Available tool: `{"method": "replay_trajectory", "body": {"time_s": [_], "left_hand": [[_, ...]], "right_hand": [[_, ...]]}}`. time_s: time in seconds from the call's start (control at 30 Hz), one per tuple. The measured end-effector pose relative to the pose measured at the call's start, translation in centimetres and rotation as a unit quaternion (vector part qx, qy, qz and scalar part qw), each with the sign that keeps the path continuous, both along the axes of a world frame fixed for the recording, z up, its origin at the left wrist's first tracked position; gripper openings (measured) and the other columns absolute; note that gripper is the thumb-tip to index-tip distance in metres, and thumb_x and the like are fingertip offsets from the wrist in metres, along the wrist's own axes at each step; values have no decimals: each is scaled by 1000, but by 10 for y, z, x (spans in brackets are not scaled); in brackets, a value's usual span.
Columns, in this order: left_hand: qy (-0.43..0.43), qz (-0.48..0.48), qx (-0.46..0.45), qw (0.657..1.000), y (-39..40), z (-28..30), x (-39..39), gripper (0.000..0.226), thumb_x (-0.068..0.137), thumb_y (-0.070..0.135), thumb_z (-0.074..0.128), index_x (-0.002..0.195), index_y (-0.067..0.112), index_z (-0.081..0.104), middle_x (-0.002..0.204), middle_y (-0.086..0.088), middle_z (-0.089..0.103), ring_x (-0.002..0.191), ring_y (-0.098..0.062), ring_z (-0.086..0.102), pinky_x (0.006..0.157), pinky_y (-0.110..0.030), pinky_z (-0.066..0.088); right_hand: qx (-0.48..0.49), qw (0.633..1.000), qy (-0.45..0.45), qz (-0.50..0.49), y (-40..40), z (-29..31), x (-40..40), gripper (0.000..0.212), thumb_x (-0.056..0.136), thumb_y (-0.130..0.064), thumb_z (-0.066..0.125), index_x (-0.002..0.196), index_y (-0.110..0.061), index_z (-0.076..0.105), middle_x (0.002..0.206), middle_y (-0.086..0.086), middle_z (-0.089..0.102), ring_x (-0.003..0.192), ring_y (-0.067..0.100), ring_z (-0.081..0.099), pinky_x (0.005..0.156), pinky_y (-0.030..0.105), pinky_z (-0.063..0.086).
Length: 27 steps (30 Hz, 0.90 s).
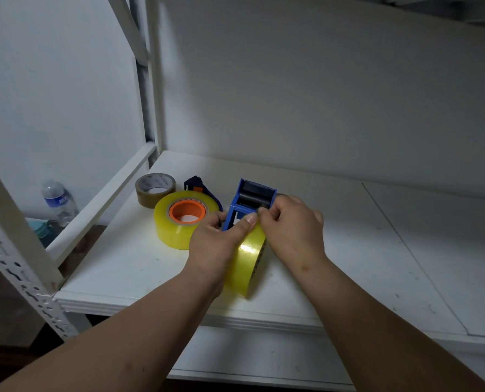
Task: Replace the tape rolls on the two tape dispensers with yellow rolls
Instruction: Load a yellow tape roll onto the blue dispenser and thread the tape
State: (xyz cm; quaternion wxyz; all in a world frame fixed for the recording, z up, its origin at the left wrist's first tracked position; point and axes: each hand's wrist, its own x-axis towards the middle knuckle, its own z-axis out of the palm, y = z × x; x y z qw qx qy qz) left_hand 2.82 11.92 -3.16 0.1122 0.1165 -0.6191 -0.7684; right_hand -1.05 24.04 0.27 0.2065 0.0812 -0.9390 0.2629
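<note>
Roughly midway, judging by layout: both hands, left (217,239) gripping and right (289,222) pinching, hold a yellow roll (248,264) upright against the blue dispenser (254,198); second yellow roll (184,219) lies flat, hiding the other dispenser (197,183), brown roll (155,188) discarded on a white shelf (348,250), grey wall behind.

Brown tape roll (155,189) core print, bottle (59,202) label, both illegible

Storeroom or packing area, likely. White slotted-angle steel shelving (23,275) at left of frame, bare white shelf board (348,250), plain white wall, packing tape rolls (155,189) at centre.
</note>
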Motion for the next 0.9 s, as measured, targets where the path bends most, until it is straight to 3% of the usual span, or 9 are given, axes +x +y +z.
{"method": "replay_trajectory", "body": {"time_s": [0.13,0.3,0.47,0.63,0.77,0.83,0.9], "left_hand": [[9,33,-21,999,2,-3,-2,28,77,34,82,87,11,70,71,7,64,54,6,53,51,-5,41],[1,54,-50,997,2,-5,-1,30,80,46,75,82,17,68,67,6,60,57,-6,50,52,-15,41],[-7,58,-117,991,0,-5,-1,35,87,53,63,82,18,65,46,14,48,41,1,43,40,-9,31],[-5,40,-135,990,-1,-6,0,37,87,56,61,83,19,65,57,10,49,44,3,44,48,-15,33],[-3,11,-113,994,-3,-10,2,38,77,47,76,91,14,65,69,7,55,53,1,45,53,-11,39],[2,-12,-99,995,-6,-13,3,43,75,45,79,96,10,64,72,5,54,62,-6,46,62,-21,41],[11,-26,-88,996,-8,-13,3,43,74,44,79,97,10,65,67,12,53,59,-3,46,63,-21,40]], "right_hand": [[12,1000,10,0,0,0,2,39,87,-31,54,56,-25,31,63,-7,43,64,17,47,87,36,33],[16,1000,-17,3,1,3,-1,39,87,-37,57,57,-26,34,68,-8,47,71,16,50,87,37,35],[37,999,-29,-2,2,9,-2,39,84,-40,59,57,-26,35,67,-8,49,74,16,52,88,38,36],[114,992,55,-15,-1,8,3,32,86,-40,55,62,-24,40,68,-6,53,72,20,56,99,39,27],[147,985,93,-10,-1,8,3,30,87,-38,54,64,-24,42,66,-3,57,66,20,57,102,42,27],[151,984,95,-10,0,9,2,31,87,-38,54,63,-24,41,64,-6,51,64,20,57,101,43,29],[146,985,87,-11,0,9,0,32,88,-38,53,63,-24,39,64,-8,45,66,20,56,100,43,29]]}}
